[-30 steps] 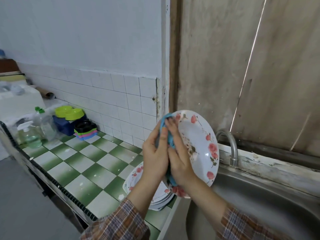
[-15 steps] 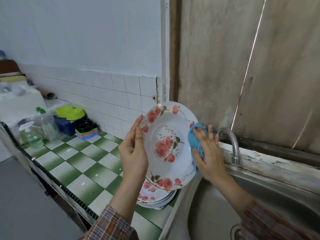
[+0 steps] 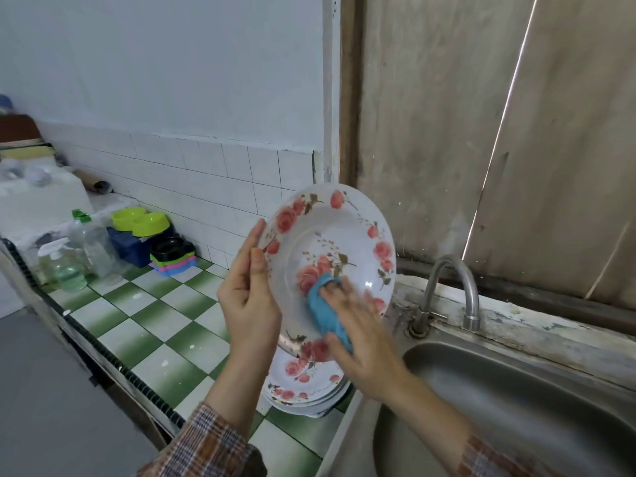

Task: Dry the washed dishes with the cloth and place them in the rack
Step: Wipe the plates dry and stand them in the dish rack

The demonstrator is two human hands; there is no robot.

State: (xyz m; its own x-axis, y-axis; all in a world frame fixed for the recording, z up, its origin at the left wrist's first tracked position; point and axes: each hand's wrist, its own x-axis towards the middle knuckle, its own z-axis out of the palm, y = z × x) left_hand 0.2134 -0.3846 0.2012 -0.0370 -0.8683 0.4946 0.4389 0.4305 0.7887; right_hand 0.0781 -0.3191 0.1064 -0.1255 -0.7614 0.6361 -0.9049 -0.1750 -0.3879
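A white plate with pink roses (image 3: 344, 235) stands nearly upright in the air, its face turned toward me. My left hand (image 3: 247, 297) holds its left rim, thumb on the front. My right hand (image 3: 364, 342) presses a blue cloth (image 3: 325, 315) against the lower middle of the plate's face, the cloth caught between thumb and fingers. Below the held plate, a stack of matching rose plates (image 3: 306, 380) lies on the green-and-white tiled counter (image 3: 155, 325), beside the sink. No rack is in view.
A steel sink (image 3: 516, 407) with a curved tap (image 3: 451, 290) lies to the right, under a wooden wall. At the counter's far left stand a pump bottle (image 3: 65, 266), a clear bottle (image 3: 93, 242), green bowls (image 3: 141, 220) on a blue tub, and stacked coloured trays (image 3: 173, 259).
The plate turned to face me. My right hand moved with the cloth from the plate's back edge round its right rim to the lower middle of its face. My left hand kept the left rim.
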